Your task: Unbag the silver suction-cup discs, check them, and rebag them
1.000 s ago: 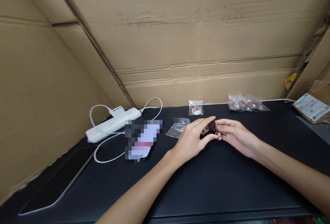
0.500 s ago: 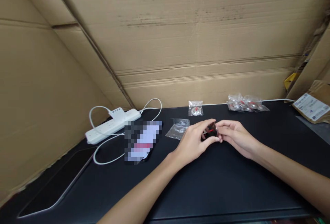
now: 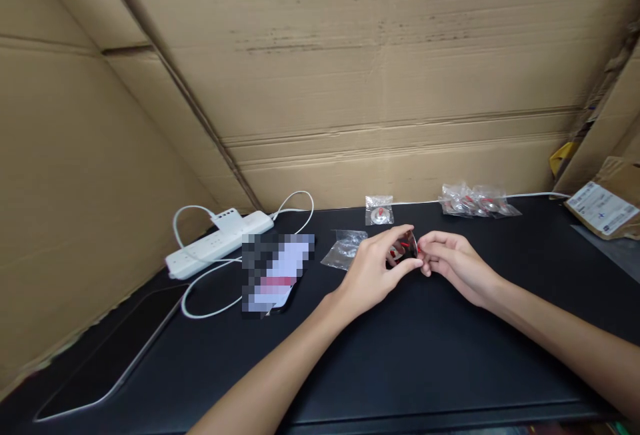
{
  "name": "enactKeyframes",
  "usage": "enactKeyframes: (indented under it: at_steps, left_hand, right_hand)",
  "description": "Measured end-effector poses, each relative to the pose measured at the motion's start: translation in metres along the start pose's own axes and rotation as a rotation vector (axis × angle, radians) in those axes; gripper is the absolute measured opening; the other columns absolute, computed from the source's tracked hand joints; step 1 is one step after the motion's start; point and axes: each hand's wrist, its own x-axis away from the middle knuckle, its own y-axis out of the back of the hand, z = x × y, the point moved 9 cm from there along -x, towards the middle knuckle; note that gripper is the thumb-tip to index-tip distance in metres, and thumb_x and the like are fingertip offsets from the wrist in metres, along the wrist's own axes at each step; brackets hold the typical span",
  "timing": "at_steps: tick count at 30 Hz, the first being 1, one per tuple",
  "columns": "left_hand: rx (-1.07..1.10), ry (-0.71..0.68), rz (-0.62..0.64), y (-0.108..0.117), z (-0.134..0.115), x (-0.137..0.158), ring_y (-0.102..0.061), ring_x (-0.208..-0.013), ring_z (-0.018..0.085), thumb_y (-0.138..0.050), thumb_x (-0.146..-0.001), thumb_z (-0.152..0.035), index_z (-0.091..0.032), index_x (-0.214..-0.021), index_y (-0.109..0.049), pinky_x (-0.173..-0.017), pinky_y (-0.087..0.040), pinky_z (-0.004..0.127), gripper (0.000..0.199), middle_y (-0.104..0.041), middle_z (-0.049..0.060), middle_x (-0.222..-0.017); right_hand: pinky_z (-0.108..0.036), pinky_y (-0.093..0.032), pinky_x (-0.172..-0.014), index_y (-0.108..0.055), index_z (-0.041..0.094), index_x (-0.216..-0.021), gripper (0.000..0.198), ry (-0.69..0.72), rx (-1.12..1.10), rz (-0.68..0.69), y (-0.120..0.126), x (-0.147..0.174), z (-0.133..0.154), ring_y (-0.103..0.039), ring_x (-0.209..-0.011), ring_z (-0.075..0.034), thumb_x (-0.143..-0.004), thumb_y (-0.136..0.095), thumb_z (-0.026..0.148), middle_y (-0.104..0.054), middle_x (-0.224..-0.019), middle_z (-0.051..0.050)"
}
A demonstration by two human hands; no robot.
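My left hand is closed around the rim of a shiny, mirror-like disc, thumb below and fingers above. The disc stands tilted, its face turned towards my right hand, and red shows on or reflected in it. My right hand pinches a small red piece close to the disc's face; whether the two are joined I cannot tell. Just left of my left hand lies a crumpled clear plastic bag. Behind the hands, a clear bag holds a silver disc with a red knob.
Several bagged silver and red pieces lie at the back right. A phone, partly blurred, and a white power strip with looping cables are on the left. A dark tablet lies front left; a labelled brown package sits far right. Cardboard walls surround the table.
My left hand and the disc have shifted slightly left and up, away from my right fingers. The red piece now shows between the right fingertips and the disc.
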Motion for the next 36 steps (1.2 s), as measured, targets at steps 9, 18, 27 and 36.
enactKeyframes:
  at_steps: [9,18,27,36]
  left_hand:
    - [-0.029,-0.023,0.012,-0.001,-0.002,0.0,-0.067,-0.106,0.021,-0.071,-0.085,-0.03,-0.02,-0.129,-0.058,-0.095,-0.052,0.036,0.047,-0.069,0.006,-0.122]
    - [-0.034,-0.01,0.02,-0.003,0.001,0.001,-0.066,-0.108,0.022,-0.071,-0.085,-0.033,-0.02,-0.129,-0.058,-0.095,-0.052,0.036,0.047,-0.068,0.007,-0.124]
    - [-0.011,-0.015,0.076,-0.009,-0.001,0.002,-0.069,-0.096,0.021,-0.071,-0.085,-0.031,-0.02,-0.127,-0.058,-0.088,-0.054,0.035,0.045,-0.07,0.006,-0.118]
    - [0.01,-0.006,0.079,-0.009,0.003,0.004,-0.068,-0.09,0.019,-0.072,-0.084,-0.036,-0.022,-0.13,-0.056,-0.084,-0.055,0.034,0.05,-0.07,0.006,-0.117]
  right_hand:
    - [-0.029,-0.042,-0.064,-0.07,0.015,-0.08,0.016,0.011,-0.032,-0.005,0.001,0.001,0.002,-0.056,-0.065,-0.013,-0.077,-0.078,0.029,-0.065,-0.073,-0.004]
    - [-0.03,-0.042,-0.068,-0.07,0.017,-0.082,0.015,0.033,0.008,0.015,-0.001,0.0,0.002,-0.054,-0.067,-0.013,-0.074,-0.08,0.025,-0.063,-0.076,-0.002]
    - [-0.028,-0.037,-0.062,-0.069,0.017,-0.081,0.019,0.007,0.074,0.006,-0.004,0.002,0.002,-0.05,-0.062,-0.011,-0.07,-0.081,0.026,-0.061,-0.07,0.001]
    - [-0.029,-0.035,-0.062,-0.071,0.018,-0.081,0.019,0.07,0.112,0.023,-0.005,0.001,0.007,-0.049,-0.066,-0.012,-0.072,-0.082,0.031,-0.06,-0.075,0.0]
